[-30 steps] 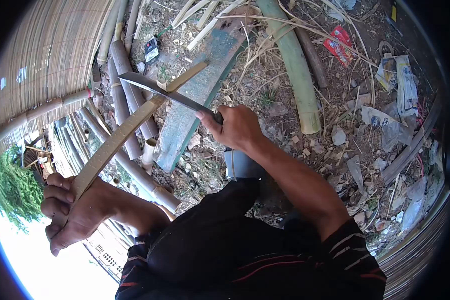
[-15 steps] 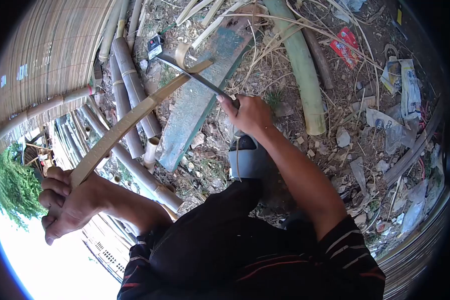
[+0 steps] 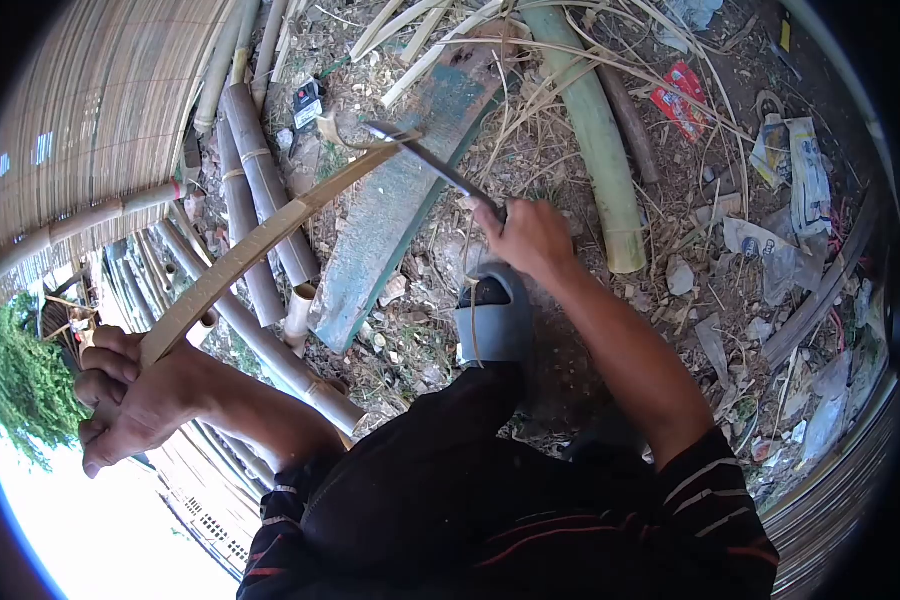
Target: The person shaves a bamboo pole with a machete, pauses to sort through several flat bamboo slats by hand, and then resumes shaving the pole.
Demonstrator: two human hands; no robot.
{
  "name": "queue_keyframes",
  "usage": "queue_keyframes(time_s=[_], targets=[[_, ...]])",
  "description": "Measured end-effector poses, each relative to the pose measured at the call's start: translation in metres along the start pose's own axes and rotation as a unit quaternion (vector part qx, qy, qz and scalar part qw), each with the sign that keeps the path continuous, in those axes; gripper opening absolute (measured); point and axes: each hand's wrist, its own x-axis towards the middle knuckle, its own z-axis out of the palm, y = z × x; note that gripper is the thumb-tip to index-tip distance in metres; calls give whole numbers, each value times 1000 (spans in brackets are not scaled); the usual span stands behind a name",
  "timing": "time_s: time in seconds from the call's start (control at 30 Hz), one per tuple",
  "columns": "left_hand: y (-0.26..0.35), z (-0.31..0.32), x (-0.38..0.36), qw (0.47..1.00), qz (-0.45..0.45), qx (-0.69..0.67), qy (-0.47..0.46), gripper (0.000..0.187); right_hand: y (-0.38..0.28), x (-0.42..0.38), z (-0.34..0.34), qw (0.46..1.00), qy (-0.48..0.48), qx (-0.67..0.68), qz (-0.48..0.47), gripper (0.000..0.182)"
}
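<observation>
My left hand (image 3: pixel 120 400) is closed round the near end of a long, flat bamboo strip (image 3: pixel 235 262). The strip slants up and away to the right, its far end over a worn green-painted board (image 3: pixel 375 240). In my right hand (image 3: pixel 532 238) is the handle of a knife (image 3: pixel 435 165), the fingers wrapped round it. The blade lies across the strip close to its far end. A thin curled shaving (image 3: pixel 332 132) hangs off to the left of the blade tip and seems joined to the strip.
A thick green bamboo pole (image 3: pixel 600 150) lies right of the board. Darker bamboo poles (image 3: pixel 260 165) lie to its left, near a slatted bamboo screen (image 3: pixel 90 110). My sandalled foot (image 3: pixel 495 315) is below the board. Plastic litter (image 3: pixel 770 250) and a red wrapper (image 3: pixel 680 100) lie at right.
My right hand and the knife have moved right and slightly down, toward the strip's far end. The curled shaving has swung down and left. My left hand stays nearly where it was.
</observation>
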Motion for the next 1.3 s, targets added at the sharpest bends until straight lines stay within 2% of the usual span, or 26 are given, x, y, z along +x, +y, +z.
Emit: queue_keyframes(time_s=[0.03, 0.07, 0.1, 0.17, 0.2, 0.3, 0.33, 0.4, 0.43, 0.5, 0.6, 0.63, 0.67, 0.7, 0.77, 0.8, 0.83, 0.9, 0.97, 1.0, 1.07, 1.1, 1.13, 1.17, 1.23, 1.3], targets=[[0, 0, 0, 1000, -14, -12, 8, 54, 3, 6, -8, 993, -22, -27, 115, 75], [-2, 3, 0, 999, -24, -29, 19, 54, -2, 3, -10, 992, -33, -27, 123, 77], [-1, 2, -2, 999, -24, -28, 24, 54, -2, -4, -10, 992, -33, -31, 119, 77], [4, 2, -3, 996, -35, -86, 12, 54, -7, -15, -7, 998, 33, -55, -6, 82], [8, 3, -7, 999, -7, -44, -13, 54, -8, -11, -11, 998, 31, -56, -19, 82], [10, -25, -4, 968, -9, -187, -168, 53, -16, 10, -27, 989, -41, -30, 136, 79], [17, -26, -13, 933, -24, -299, -199, 53, -38, -2, -37, 992, -35, 8, 122, 79], [36, -26, -33, 923, -8, -317, -220, 53, -77, -35, -49, 993, -34, 110, -9, 74], [47, -23, -42, 912, -14, -341, -226, 53, -94, -55, -48, 982, 32, 136, -126, 65], [59, -20, -52, 909, -26, -347, -228, 53, -125, -88, -62, 943, 12, 247, -223, 55], [64, -15, -60, 901, -43, -379, -205, 54, -114, -83, -61, 941, 16, 227, -252, 63], [64, -15, -61, 896, -31, -388, -216, 53, -100, -67, -57, 962, -46, 227, -145, 63], [64, -17, -59, 895, -33, -388, -217, 53, -94, -58, -56, 968, -106, 225, -36, 63], [63, -19, -56, 915, -45, -356, -185, 53, -95, -60, -58, 968, -105, 226, -34, 63], [64, -18, -56, 931, -66, -320, -160, 53, -108, -74, -68, 981, -49, 141, -126, 64], [65, -13, -57, 924, -63, -340, -163, 53, -105, -80, -70, 962, -25, 174, -209, 65], [65, -11, -58, 918, -57, -357, -162, 52, -98, -70, -61, 961, -27, 175, -211, 65], [62, -11, -57, 909, -52, -374, -176, 51, -78, -49, -34, 973, -32, 218, -67, 60], [58, -7, -52, 995, -2, -100, -30, 50, -84, -49, -48, 974, -68, 212, -46, 60], [55, -15, -46, 989, -3, -117, -87, 51, -88, -61, -50, 973, -8, 190, -129, 62], [57, -9, -49, 987, 5, -136, -84, 51, -88, -65, -48, 935, 101, 201, -275, 65], [59, -8, -49, 986, 15, -150, -75, 51, -79, -51, -39, 935, 97, 204, -274, 65], [56, -7, -49, 925, -50, -344, -153, 51, -64, -32, -24, 971, 26, 188, -144, 64], [57, -10, -46, 925, -54, -345, -153, 51, -56, -21, -21, 986, -39, 164, -10, 64], [53, -14, -41, 984, 2, -148, -101, 49, -53, -24, -26, 990, -3, 132, -50, 64], [52, -10, -42, 990, 29, -76, -112, 49, -52, -40, -25, 972, 67, 140, -175, 65]])
